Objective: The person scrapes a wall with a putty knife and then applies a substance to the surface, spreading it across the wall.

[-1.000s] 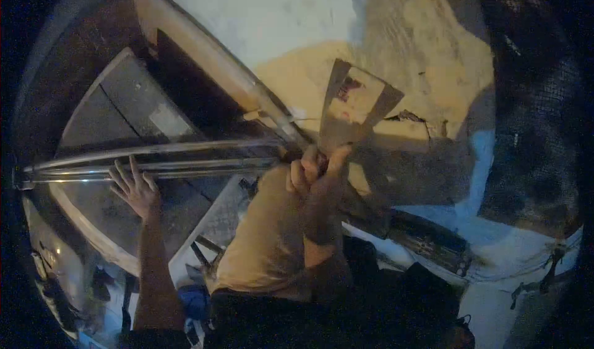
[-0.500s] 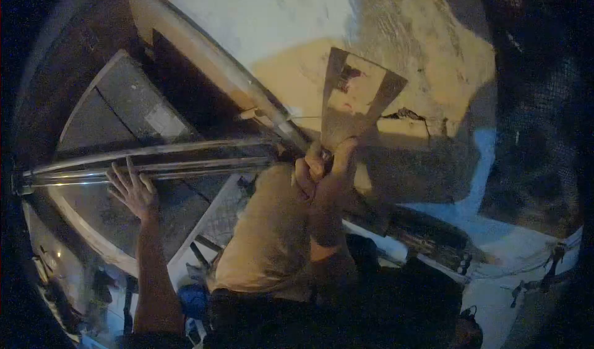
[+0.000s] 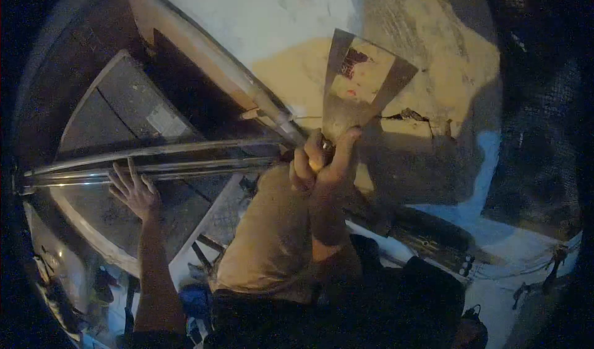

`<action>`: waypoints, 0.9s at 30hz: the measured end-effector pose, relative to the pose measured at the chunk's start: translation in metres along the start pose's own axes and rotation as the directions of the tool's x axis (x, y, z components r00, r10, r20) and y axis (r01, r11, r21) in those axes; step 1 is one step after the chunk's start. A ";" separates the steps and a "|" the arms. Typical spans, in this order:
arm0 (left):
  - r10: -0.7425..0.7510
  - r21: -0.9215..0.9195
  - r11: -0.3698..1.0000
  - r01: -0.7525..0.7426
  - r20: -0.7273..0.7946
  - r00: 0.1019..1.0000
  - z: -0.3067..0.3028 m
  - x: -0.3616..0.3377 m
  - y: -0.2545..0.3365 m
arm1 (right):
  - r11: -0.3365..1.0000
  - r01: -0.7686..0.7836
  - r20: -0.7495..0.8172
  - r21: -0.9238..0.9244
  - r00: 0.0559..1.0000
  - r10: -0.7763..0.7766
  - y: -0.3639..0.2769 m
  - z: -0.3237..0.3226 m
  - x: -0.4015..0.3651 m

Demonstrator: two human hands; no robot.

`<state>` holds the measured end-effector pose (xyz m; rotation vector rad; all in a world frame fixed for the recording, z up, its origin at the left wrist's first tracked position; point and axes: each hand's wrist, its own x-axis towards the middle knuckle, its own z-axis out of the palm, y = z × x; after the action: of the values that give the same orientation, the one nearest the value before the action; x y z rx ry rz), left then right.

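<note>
Dark netting [image 3: 532, 101] at right, grey panel [image 3: 124, 111] left, pale slanted frame bar [image 3: 204, 58] between.

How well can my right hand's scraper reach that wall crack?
Probably yes: the right hand holds the scraper with its blade just left of the crack in the wall, nothing between.

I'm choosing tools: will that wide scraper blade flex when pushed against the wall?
Probably a little: the scraper has a thin, broad blade. It seems light, since the right hand alone holds it up.
</note>
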<state>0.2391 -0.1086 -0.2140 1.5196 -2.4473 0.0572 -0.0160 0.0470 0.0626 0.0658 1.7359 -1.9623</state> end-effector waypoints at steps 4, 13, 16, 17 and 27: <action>0.017 -0.008 1.000 -0.017 -0.053 0.998 0.005 0.003 -0.003 | 1.000 0.001 -0.010 0.011 1.000 0.000 -0.001 -0.006 -0.001; 0.004 -0.018 1.000 -0.006 -0.059 0.998 0.009 0.002 -0.004 | 0.998 0.065 -0.075 0.002 0.995 -0.065 0.006 0.007 0.007; -0.010 -0.037 0.999 0.009 -0.045 0.999 0.004 0.004 0.001 | 0.997 0.062 -0.050 -0.047 0.997 -0.064 -0.002 0.016 0.006; -0.007 -0.049 0.999 0.005 -0.039 0.999 0.003 0.003 0.001 | 0.996 0.057 -0.050 -0.062 0.997 -0.060 -0.003 0.016 0.003; 0.003 -0.028 1.000 -0.004 -0.037 0.999 0.007 0.000 -0.001 | 0.995 -0.008 -0.047 -0.098 0.999 0.003 0.002 0.001 -0.003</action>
<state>0.2383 -0.1099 -0.2207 1.4895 -2.4112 0.0507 -0.0122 0.0468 0.0622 0.0826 1.8578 -1.8820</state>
